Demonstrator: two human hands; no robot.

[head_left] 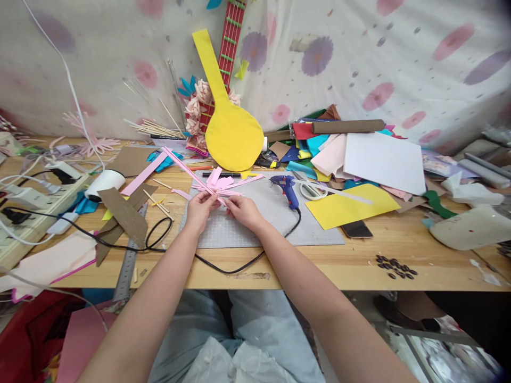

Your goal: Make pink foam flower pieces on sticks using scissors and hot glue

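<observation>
My left hand (200, 211) pinches a long, thin pink strip (187, 174) that slants up and away to the left. Close beside it, my right hand (241, 210) has its fingers closed on the near end of the same strip. Both hands are just above the grey cutting mat (255, 234). Behind them on the mat lies a loose pile of short pink strips (223, 182). To the right of my hands rests a blue glue gun (286, 190) with a clear glue stick in its back and a black cord. Scissors (313, 190) lie beyond it.
A yellow banjo-shaped piece (235, 133) leans at the back. Colored sheets (383, 159) are stacked right, near a yellow sheet (351, 205), a phone (357, 229) and small dark beads (395, 266). Left are a power strip (48, 213), brown scraps (124, 215) and a metal ruler (126, 268).
</observation>
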